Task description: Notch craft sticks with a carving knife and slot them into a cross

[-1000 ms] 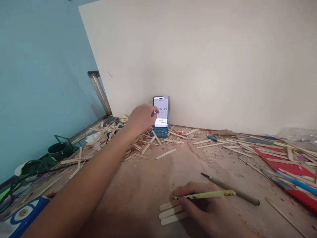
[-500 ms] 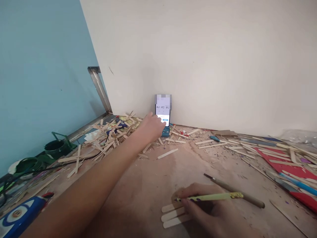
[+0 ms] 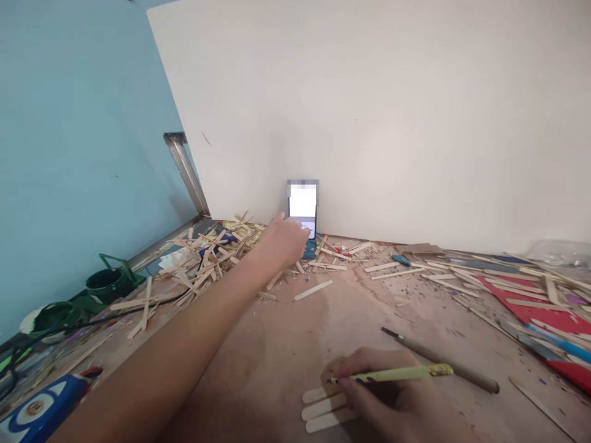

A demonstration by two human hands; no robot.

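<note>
My left hand reaches to the phone, which leans upright against the pale board. Its fingers are apart, with a fingertip at the lower part of the lit screen, and it holds nothing. My right hand pinches a yellow pencil, its dark tip pointing left. Below that tip, three wooden sticks lie side by side, their right ends hidden under my right hand. A brown-handled tool lies just beyond my right hand.
A heap of loose sticks spreads at the back left. Green cups and a blue object stand or lie at the left. More sticks cover a red sheet at the right. A pale board rises behind.
The phone's screen has changed from timer digits to a mostly white page. The view has shifted slightly, and both hands keep nearly the same places.
</note>
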